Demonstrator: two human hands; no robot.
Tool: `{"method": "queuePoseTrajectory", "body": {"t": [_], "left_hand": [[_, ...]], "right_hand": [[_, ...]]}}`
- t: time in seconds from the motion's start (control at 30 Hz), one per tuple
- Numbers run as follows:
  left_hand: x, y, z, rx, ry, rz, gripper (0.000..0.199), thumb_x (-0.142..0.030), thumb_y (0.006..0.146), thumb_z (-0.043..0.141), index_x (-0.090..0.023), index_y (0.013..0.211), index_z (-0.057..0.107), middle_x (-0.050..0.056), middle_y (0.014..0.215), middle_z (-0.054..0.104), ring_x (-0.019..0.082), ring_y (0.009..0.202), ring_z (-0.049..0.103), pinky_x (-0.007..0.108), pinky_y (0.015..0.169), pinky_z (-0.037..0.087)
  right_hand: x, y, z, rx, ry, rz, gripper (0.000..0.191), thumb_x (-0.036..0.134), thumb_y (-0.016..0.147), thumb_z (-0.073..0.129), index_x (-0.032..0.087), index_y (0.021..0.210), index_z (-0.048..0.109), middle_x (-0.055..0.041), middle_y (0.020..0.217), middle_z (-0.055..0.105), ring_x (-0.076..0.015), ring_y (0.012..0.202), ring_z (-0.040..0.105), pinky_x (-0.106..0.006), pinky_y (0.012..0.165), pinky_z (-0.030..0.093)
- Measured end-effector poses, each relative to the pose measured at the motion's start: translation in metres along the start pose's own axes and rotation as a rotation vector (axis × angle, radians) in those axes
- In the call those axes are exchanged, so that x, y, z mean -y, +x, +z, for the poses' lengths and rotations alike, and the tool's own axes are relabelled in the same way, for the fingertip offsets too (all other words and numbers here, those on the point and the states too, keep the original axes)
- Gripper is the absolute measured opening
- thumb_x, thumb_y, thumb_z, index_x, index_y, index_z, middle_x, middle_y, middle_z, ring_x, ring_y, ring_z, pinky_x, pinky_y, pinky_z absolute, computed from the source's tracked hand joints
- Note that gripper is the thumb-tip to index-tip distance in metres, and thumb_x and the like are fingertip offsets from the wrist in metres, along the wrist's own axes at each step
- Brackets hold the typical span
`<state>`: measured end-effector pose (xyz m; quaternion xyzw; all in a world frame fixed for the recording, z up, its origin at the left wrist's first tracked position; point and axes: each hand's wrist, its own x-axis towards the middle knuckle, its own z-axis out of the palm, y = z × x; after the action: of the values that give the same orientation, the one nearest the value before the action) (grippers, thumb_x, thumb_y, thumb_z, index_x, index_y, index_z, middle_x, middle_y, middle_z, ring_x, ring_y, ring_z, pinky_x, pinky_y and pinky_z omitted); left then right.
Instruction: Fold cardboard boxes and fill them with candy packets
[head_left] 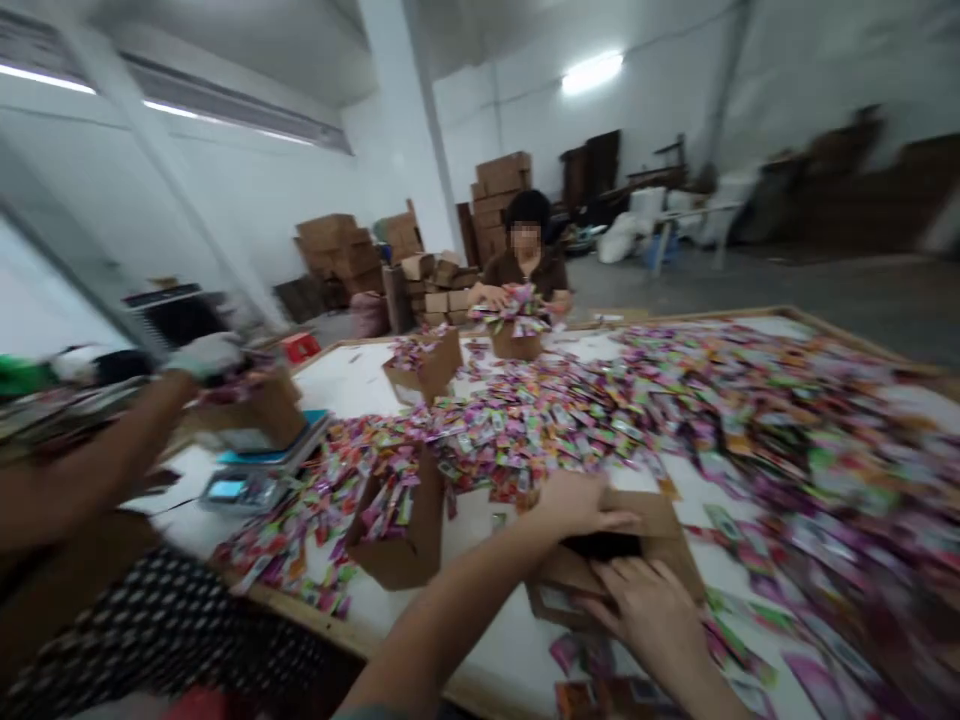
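Head view, wide and blurred toward the edges. Wearer's two bare hands both at one cardboard box [671, 525], near side of the desk [341, 385], a little right of centre. Dark gap in box top, between the hands. Left hand [574, 505] lies over the far left part of the top, palm down, fingers reaching right. Right hand [649, 600] nearer the wearer, back upward, fingers part-bent and slightly spread on the near flap. Both touch cardboard; blur makes it hard to be sure, so cannot tell whether either pinches a flap or merely presses.

Small bright packets [555, 420] heaped across the desk, purple, orange and green, thickest to the right; some loose just below the box. Second open box [424, 535] to its left, packets inside, apart from it. Third filled box [439, 370] farther back.

Left side: co-worker's gloved hand [202, 355] at a box [259, 415] on a scale [251, 485], display lit. Far side: another person [525, 260], hand at a heaped box [517, 342]. Stacked cartons [345, 250] behind.
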<state>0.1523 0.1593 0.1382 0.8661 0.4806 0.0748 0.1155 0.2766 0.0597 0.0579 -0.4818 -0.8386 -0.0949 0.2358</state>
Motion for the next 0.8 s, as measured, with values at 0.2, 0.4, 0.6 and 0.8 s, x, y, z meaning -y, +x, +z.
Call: {"method": "queuePoseTrajectory", "body": {"t": [0.2,0.4,0.6,0.8], "left_hand": [[-0.005,-0.042,-0.029,0.276,-0.067,0.249,0.127,-0.066,0.045,0.076,-0.019,0.148,0.020,0.022,0.146,0.037,0.041,0.130,0.037,0.055,0.105,0.030],[-0.032,-0.056,-0.021,0.340,0.305,0.213,0.150,-0.043,0.026,0.086,-0.016,0.150,0.006,0.031,0.147,0.029,0.049,0.126,0.036,0.061,0.102,0.028],[0.002,-0.086,-0.040,0.104,-0.031,0.103,0.130,-0.034,0.039,0.081,-0.026,0.150,0.014,0.018,0.135,0.046,0.040,0.118,0.047,0.056,0.099,0.038],[0.053,-0.205,-0.006,-0.458,-0.519,-0.631,0.080,-0.040,0.081,0.051,-0.041,0.147,0.006,0.002,0.127,0.058,0.033,0.118,0.053,0.059,0.095,0.045]], "right_hand": [[0.017,-0.001,-0.021,0.111,0.084,0.197,0.035,0.049,0.069,0.076,0.019,0.086,0.070,-0.0073,0.084,0.071,-0.0227,0.081,0.063,-0.033,0.074,0.044],[0.019,-0.020,-0.024,-0.052,0.131,0.147,0.047,0.042,0.078,0.069,0.016,0.117,0.064,-0.0102,0.110,0.069,-0.0246,0.103,0.061,-0.037,0.089,0.047],[-0.007,-0.030,-0.075,-0.170,0.482,0.188,0.030,0.036,0.086,0.059,0.024,0.112,0.067,-0.0079,0.114,0.068,-0.0235,0.117,0.057,-0.039,0.096,0.049],[-0.083,-0.061,-0.064,-0.377,0.443,0.725,0.036,0.047,0.080,0.057,0.022,0.105,0.067,-0.0102,0.108,0.069,-0.0264,0.103,0.063,-0.042,0.092,0.049]]}}
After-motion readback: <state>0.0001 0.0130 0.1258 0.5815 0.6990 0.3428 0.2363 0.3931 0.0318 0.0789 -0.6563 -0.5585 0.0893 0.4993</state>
